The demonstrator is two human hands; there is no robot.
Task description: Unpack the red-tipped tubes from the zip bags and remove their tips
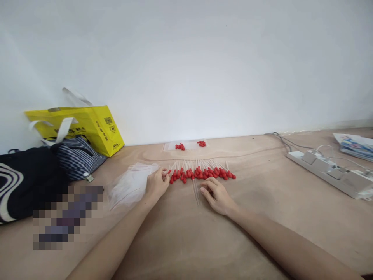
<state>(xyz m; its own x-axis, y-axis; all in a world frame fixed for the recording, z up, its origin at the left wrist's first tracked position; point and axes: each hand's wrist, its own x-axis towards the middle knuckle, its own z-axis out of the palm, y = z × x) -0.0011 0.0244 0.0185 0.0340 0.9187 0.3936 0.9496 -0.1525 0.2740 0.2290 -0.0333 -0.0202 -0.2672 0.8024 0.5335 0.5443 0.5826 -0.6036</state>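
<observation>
left hand (157, 183) pinching the end dropper (169, 174), right hand (218, 195) slack beside loose glass tubes (196, 192), one nudge probably rolls them

The left hand (156, 184) touches the left end of the row of red-capped droppers (201, 173). The right hand (217, 196) rests loosely spread just below the row's middle.

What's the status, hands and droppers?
Left hand at left end of red-bulb droppers row, grip unclear. Right hand open, flat beside bare tubes. Plastic bag beside left hand, nothing blocking.
</observation>
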